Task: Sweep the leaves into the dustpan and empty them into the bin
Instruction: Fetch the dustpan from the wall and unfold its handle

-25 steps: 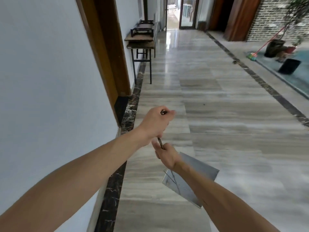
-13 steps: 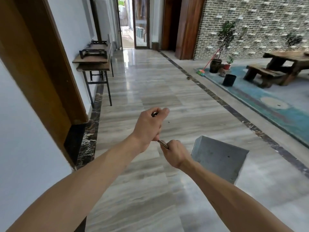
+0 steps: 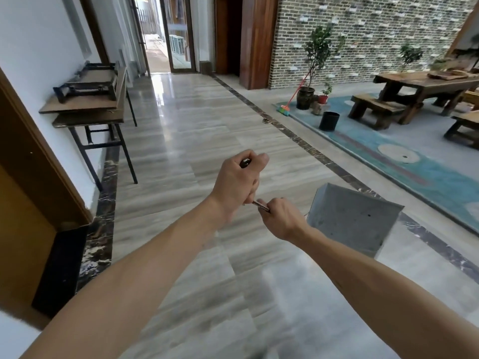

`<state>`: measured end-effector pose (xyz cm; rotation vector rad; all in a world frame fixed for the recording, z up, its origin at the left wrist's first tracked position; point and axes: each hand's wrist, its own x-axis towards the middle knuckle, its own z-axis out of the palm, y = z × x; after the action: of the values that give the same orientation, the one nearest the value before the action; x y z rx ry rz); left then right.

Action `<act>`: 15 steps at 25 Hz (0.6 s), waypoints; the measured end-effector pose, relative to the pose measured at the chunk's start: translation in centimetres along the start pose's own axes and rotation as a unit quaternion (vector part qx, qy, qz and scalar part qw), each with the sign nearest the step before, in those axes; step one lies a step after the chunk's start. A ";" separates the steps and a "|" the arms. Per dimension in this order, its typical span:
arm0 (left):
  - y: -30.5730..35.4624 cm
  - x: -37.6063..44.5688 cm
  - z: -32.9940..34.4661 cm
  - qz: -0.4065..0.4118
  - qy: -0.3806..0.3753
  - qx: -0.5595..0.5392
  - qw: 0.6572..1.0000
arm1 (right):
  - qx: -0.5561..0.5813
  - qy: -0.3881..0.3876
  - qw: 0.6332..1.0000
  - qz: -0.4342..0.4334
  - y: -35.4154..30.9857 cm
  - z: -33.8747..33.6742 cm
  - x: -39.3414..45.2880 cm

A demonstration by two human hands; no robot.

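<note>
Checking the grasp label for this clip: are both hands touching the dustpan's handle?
Touching. The head view shows the left hand wrapped around the handle near its top end and the right hand gripping it lower, near the metal dustpan.

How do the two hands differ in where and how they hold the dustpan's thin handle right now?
The left hand grips the top end of the thin dark handle, fist upright; the right hand grips it lower, next to the grey metal dustpan. The left hand sits higher and farther from the pan; the right hand is beside it. Both have fingers curled round the same handle.
</note>
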<state>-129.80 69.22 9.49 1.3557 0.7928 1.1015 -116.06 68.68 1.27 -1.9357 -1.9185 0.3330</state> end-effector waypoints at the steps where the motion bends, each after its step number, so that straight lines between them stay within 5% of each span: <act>1: -0.4 2.5 -0.4 0.003 -0.004 0.005 1.000 | 0.001 0.002 1.000 0.001 0.7 0.4 2.6; 15: -4.6 44.2 -3.8 0.032 -0.009 0.045 0.998 | 0.012 0.020 0.999 -0.034 10.0 -1.3 43.8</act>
<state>-118.16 112.19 11.49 1.4740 0.7978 1.1137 -105.08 112.22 2.68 -1.8439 -1.9420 0.2941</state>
